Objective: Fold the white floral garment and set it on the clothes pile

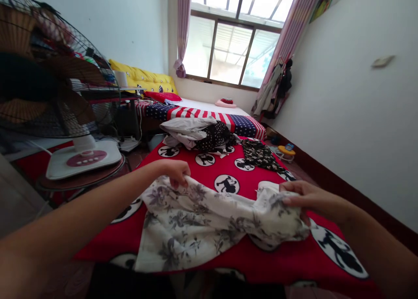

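Note:
A white garment with a grey flower print (202,227) lies spread across the near end of a red bedspread with round black-and-white figures (248,172). My left hand (176,171) pinches the garment's upper left edge, fingers curled around the cloth. My right hand (302,198) grips the bunched right end of the same garment, thumb on top. Both hands hold the cloth slightly off the bedspread.
A heap of white and black dotted clothes (199,135) and a dark patterned garment (259,155) lie further up the bed. A standing fan (48,81) is at the left. A striped and starred bed (209,113) stands under the window. A white wall runs along the right.

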The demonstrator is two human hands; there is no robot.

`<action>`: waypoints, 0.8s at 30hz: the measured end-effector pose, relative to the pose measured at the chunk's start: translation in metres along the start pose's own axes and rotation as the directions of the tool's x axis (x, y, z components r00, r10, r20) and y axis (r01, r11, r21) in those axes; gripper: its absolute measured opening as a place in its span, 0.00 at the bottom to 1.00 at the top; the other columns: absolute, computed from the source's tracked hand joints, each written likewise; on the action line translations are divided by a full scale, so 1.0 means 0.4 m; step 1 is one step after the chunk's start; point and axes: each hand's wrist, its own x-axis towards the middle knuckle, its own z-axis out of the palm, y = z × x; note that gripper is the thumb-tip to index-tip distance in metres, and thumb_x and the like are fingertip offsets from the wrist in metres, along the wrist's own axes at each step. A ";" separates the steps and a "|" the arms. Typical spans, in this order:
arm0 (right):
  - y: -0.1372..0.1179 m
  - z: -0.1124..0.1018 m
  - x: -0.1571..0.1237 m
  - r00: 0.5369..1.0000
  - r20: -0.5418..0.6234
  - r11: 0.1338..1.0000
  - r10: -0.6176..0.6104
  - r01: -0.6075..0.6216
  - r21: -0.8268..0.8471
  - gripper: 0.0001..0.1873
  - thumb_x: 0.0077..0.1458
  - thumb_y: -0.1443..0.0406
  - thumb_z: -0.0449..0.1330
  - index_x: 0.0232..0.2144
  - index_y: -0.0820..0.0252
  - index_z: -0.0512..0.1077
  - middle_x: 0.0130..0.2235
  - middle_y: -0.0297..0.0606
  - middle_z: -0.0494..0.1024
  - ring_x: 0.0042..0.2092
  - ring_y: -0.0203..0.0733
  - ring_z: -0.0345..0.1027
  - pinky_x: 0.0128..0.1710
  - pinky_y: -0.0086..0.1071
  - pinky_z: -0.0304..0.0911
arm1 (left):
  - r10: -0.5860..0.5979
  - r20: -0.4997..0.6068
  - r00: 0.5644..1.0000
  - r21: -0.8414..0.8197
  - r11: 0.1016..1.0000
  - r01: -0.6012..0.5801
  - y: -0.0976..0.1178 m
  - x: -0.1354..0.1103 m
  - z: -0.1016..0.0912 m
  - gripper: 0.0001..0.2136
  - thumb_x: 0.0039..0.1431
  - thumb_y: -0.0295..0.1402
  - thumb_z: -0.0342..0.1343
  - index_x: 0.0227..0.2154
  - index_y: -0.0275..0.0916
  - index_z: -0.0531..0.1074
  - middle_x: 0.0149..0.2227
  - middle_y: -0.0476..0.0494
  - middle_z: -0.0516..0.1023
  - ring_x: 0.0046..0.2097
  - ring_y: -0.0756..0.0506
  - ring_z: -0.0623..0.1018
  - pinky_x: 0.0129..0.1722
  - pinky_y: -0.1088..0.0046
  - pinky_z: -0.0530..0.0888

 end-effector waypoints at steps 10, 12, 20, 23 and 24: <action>-0.014 0.046 0.294 0.479 -0.772 0.868 -0.418 0.461 -0.185 0.28 0.42 0.61 0.67 0.46 0.56 0.65 0.56 0.46 0.65 0.58 0.55 0.60 0.51 0.47 0.64 | 0.230 -0.870 0.436 0.153 0.967 -0.205 -0.002 0.124 -0.086 0.21 0.46 0.25 0.58 0.47 0.36 0.73 0.49 0.38 0.73 0.49 0.41 0.73 0.53 0.63 0.69; 0.029 0.182 0.260 0.602 -0.512 0.789 -0.613 0.490 -0.370 0.19 0.49 0.59 0.63 0.44 0.55 0.69 0.55 0.43 0.67 0.57 0.53 0.61 0.52 0.47 0.63 | 0.229 -0.851 0.473 0.145 0.968 -0.207 -0.062 0.110 -0.039 0.19 0.45 0.25 0.58 0.44 0.37 0.74 0.48 0.39 0.73 0.51 0.41 0.72 0.54 0.62 0.69; 0.088 0.701 0.164 0.656 0.355 0.296 -0.666 0.669 -0.682 0.32 0.41 0.59 0.72 0.49 0.55 0.68 0.51 0.45 0.70 0.48 0.52 0.65 0.43 0.41 0.65 | 0.073 -0.864 0.498 -0.042 0.976 -0.216 -0.188 -0.007 0.061 0.12 0.49 0.27 0.55 0.38 0.37 0.77 0.44 0.40 0.75 0.48 0.43 0.74 0.48 0.64 0.74; 0.054 0.717 0.203 0.658 0.361 0.312 -0.661 0.679 -0.665 0.06 0.50 0.69 0.63 0.33 0.59 0.71 0.37 0.40 0.74 0.38 0.44 0.67 0.34 0.33 0.63 | 0.041 -0.865 0.501 -0.094 0.966 -0.242 -0.200 -0.044 0.060 0.12 0.49 0.28 0.55 0.38 0.36 0.77 0.46 0.39 0.74 0.46 0.43 0.76 0.47 0.65 0.74; 0.036 0.693 0.215 0.666 0.287 0.409 -0.688 0.684 -0.604 0.02 0.52 0.71 0.60 0.29 0.60 0.70 0.33 0.38 0.74 0.35 0.41 0.66 0.33 0.31 0.62 | 0.035 -0.866 0.500 -0.109 0.960 -0.256 -0.205 -0.055 0.059 0.13 0.49 0.28 0.55 0.38 0.35 0.76 0.47 0.38 0.74 0.45 0.44 0.76 0.46 0.65 0.75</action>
